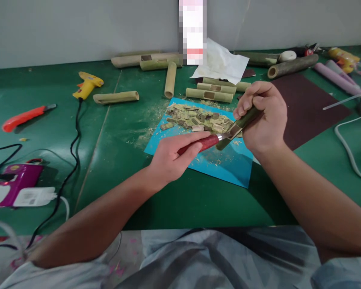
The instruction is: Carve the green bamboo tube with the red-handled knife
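Note:
My left hand (170,158) is closed round the red handle of a carving tool (208,143), index finger stretched along its top. The tool's metal blade meets the cut opening in a dark green bamboo tube (249,119). Wrapped round the upper part of that tube is my right hand (267,116), holding it at a slant. Beneath both hands lies a blue sheet (236,170), strewn with bamboo chips and shavings (195,116). Just behind the sheet, bamboo tubes with rectangular openings (209,95) lie side by side.
A yellow glue gun (88,85) with a black cord and an orange utility knife (27,117) are on the left. Near them sits a purple power strip (16,182). A brown sheet (307,108) and pink tool (338,78) lie right. White tissue (222,62) is at the back.

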`<state>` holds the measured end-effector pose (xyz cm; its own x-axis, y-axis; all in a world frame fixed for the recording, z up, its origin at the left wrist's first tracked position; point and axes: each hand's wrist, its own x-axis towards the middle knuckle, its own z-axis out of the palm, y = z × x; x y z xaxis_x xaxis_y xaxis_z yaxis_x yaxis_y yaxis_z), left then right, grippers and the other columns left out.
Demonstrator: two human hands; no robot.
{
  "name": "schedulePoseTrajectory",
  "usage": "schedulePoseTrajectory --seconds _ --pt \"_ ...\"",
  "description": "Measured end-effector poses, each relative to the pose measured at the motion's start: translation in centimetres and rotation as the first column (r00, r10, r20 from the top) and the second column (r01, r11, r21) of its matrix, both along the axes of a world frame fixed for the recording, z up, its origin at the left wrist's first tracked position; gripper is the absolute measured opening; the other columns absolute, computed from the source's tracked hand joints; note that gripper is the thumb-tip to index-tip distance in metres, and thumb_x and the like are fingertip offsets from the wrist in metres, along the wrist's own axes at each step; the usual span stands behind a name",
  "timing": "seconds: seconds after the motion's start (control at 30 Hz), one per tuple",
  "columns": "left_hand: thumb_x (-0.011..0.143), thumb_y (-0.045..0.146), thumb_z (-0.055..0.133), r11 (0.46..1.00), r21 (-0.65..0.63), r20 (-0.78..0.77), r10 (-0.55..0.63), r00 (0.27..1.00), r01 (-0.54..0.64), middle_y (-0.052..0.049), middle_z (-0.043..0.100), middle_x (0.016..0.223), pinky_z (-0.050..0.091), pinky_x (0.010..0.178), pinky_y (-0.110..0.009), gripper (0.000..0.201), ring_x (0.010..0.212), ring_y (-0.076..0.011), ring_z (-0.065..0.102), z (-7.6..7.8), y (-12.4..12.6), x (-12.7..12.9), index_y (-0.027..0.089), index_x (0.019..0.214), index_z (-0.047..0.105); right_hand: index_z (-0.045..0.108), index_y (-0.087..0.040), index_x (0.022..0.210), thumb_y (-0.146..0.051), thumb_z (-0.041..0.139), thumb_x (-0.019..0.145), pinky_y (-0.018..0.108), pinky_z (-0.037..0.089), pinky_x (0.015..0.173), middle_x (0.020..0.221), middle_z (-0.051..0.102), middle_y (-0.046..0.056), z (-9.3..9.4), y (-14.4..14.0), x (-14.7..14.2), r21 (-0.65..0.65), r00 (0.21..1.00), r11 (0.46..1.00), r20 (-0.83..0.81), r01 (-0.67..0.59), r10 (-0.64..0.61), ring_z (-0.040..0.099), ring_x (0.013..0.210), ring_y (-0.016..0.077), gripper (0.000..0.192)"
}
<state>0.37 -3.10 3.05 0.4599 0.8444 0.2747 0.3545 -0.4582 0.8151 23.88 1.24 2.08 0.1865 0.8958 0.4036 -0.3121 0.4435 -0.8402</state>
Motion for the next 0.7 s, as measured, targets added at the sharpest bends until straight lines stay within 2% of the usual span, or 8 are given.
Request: schedulePoseTrajectory --seconds 0.03,0.1,0.2,0.3,0.47,0.6,0.7 --pt "0.103 0.04 0.059 0.991 -0.127 0.037 0.043 0.998 -0.038 -0.005 0.083 0.095 0.056 0.064 -0.024 0.038 0.068 -0.0126 0.07 0.2 -0.1 0.2 0.018 0.127 0.08 0.066 -0.032 0.09 -0.039 0.068 0.09 0.038 0.047 0.059 0.067 0.05 -0.002 -0.1 -0.2 -0.1 0.025 1.0 1.0 0.023 0.002 -0.003 0.05 0.059 0.0193 0.007" --pt "0.098 0.04 0.066 0.937 -0.343 0.091 0.108 0.99 -0.07 -0.001 0.076 0.078 0.047 0.05 -0.022 0.04 0.052 -0.0089 0.056 0.5 -0.3 0.5 0.018 0.129 0.079 0.066 -0.033 0.091 -0.04 0.068 0.092 0.039 0.048 0.06 0.068 0.051 -0.001 -0.3 -0.3 -0.2 0.067 0.998 0.998 0.063 0.016 -0.02 0.05 0.059 0.0198 0.008" --pt "0.083 0.024 0.074 0.87 -0.491 0.134 0.119 0.984 -0.039 0.003 0.073 0.077 0.041 0.046 -0.02 0.052 0.048 -0.0054 0.048 0.8 -0.2 0.7 0.02 0.135 0.075 0.065 -0.033 0.092 -0.046 0.067 0.094 0.039 0.049 0.062 0.07 0.052 -0.001 -0.6 -0.3 -0.2 0.11 0.992 0.993 0.11 0.052 -0.064 0.05 0.06 0.0205 0.013" --pt "0.08 0.021 0.071 0.84 -0.542 0.147 0.109 0.983 -0.013 0.005 0.07 0.074 0.041 0.045 -0.019 0.058 0.047 -0.0049 0.048 0.9 -0.3 0.6 0.019 0.138 0.072 0.065 -0.034 0.093 -0.052 0.067 0.095 0.04 0.05 0.065 0.071 0.053 0.0 -1.0 -0.3 -0.2 0.125 0.983 0.989 0.152 0.083 -0.101 0.051 0.062 0.0209 0.019" --pt "0.091 0.037 0.07 0.835 -0.548 0.216 0.085 0.973 0.049 0.004 0.067 0.062 0.039 0.041 -0.019 0.054 0.041 -0.0059 0.047 1.0 -0.8 0.6 0.011 0.138 0.069 0.067 -0.036 0.096 -0.057 0.063 0.099 0.041 0.051 0.068 0.073 0.055 0.0 -1.2 -0.6 -0.5 0.143 0.962 0.983 0.233 0.111 -0.143 0.054 0.064 0.0224 0.022" --pt "0.096 0.051 0.068 0.824 -0.555 0.311 0.079 0.947 0.114 0.002 0.069 0.059 0.04 0.038 -0.02 0.059 0.04 -0.0088 0.052 1.2 -1.1 0.5 0.011 0.14 0.068 0.072 -0.033 0.094 -0.051 0.065 0.1 0.037 0.049 0.063 0.073 0.055 -0.001 -0.9 -1.1 -1.0 0.182 0.968 0.98 0.217 0.086 -0.125 0.054 0.064 0.0206 0.02" --pt "0.092 0.052 0.076 0.809 -0.57 0.347 0.083 0.934 0.14 0.003 0.066 0.056 0.041 0.037 -0.019 0.059 0.039 -0.0087 0.052 1.3 -1.4 0.6 0.014 0.137 0.071 0.076 -0.031 0.094 -0.043 0.069 0.099 0.033 0.049 0.058 0.074 0.056 -0.001 -0.7 -1.3 -1.3 0.197 0.981 0.979 0.176 0.051 -0.086 0.055 0.064 0.0184 0.015"
